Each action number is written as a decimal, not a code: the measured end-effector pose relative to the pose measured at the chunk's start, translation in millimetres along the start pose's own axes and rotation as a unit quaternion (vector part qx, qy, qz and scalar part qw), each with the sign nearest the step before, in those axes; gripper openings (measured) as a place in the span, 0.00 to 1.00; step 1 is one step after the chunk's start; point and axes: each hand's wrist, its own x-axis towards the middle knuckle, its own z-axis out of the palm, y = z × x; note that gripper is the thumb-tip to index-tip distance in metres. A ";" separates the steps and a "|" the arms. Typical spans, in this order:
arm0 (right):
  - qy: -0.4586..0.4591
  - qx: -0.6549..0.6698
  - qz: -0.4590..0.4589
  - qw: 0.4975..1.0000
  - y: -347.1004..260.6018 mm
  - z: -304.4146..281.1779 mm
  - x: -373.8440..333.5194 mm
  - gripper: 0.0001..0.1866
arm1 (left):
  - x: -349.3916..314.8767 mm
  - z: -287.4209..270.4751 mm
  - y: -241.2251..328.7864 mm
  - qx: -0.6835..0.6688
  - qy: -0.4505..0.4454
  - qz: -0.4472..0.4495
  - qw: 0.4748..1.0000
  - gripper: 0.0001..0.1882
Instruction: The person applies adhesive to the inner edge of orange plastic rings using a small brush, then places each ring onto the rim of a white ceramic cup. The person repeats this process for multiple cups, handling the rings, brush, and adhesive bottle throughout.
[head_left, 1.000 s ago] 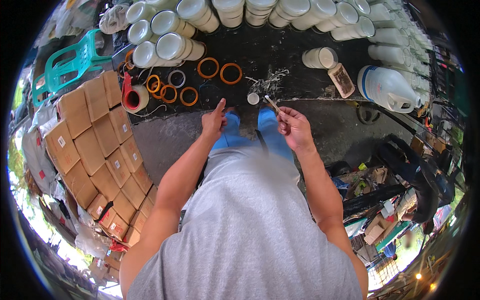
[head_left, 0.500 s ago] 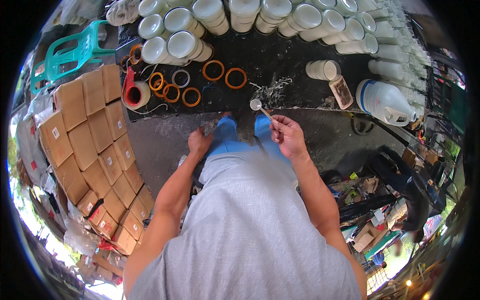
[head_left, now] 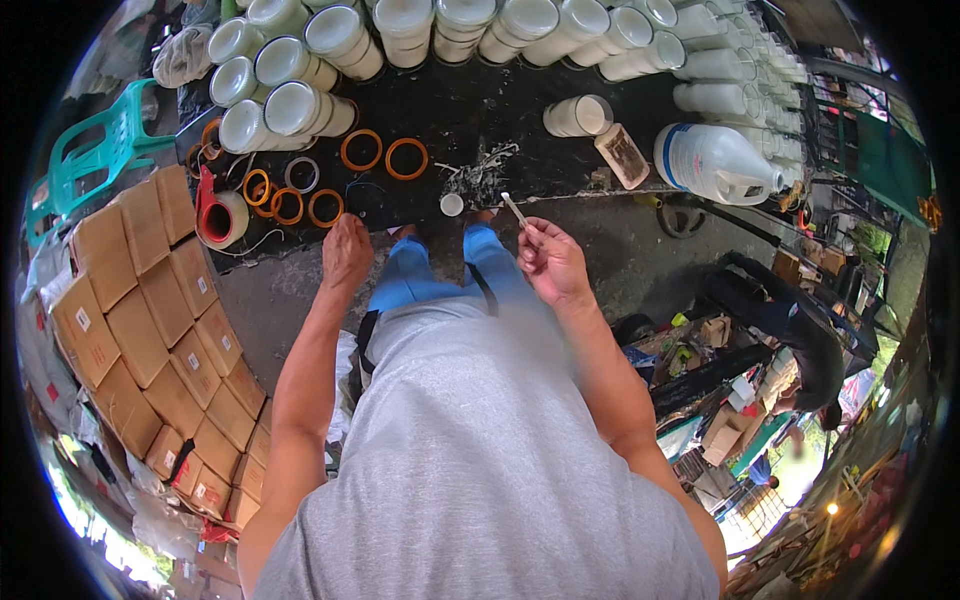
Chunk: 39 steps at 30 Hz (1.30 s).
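My right hand (head_left: 553,262) pinches a thin stick (head_left: 514,210) with a pale tip, held in front of the black table's (head_left: 440,110) near edge. To its left, at that edge, a small round white cup or cap (head_left: 452,205) sits beside a patch of white scraps (head_left: 482,172). My left hand (head_left: 347,252) is at the near edge, its fingers toward the table and partly foreshortened, with nothing visible in them. Orange tape rings (head_left: 326,208) lie just beyond it. A red tape dispenser (head_left: 207,200) with a clear roll stands further left.
Rows of glass jars (head_left: 405,25) filled with white stand along the back. A single jar (head_left: 578,116), a brown-topped rectangular piece (head_left: 622,156) and a white jug (head_left: 715,165) are to the right. Stacked cardboard boxes (head_left: 165,330) and a green plastic chair (head_left: 110,145) stand left. Another person (head_left: 810,350) bends at far right.
My left hand has moved forward to the table edge by the tape rings. In the right hand, the stick's tip no longer overlaps the white cup or cap. The whole view has shifted.
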 end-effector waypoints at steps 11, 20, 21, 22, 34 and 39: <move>-0.003 0.014 -0.002 1.000 3.0 -1.6 1.7 0.06 | 54.5 -11.4 45.3 0.096 0.004 0.158 0.983 0.32; -0.035 -0.011 -0.006 0.999 -3.8 14.9 0.6 0.08 | 103.4 5.2 43.5 0.075 -0.057 0.238 0.967 0.50; -0.035 -0.025 -0.015 0.999 -3.3 19.9 0.0 0.08 | 101.5 0.0 45.4 0.070 -0.051 0.243 0.966 0.50; -0.034 -0.037 -0.025 0.998 -4.0 26.1 -0.3 0.08 | 98.8 -10.2 56.3 0.009 -0.048 0.229 0.972 0.49; -0.016 -0.404 -0.289 0.868 -32.5 120.9 -53.1 0.07 | 48.1 -140.2 154.1 -0.113 0.037 0.318 0.941 0.49; -0.025 -0.454 -0.339 0.823 -28.4 134.7 -57.5 0.07 | 44.9 -152.2 160.0 -0.073 0.065 0.360 0.928 0.54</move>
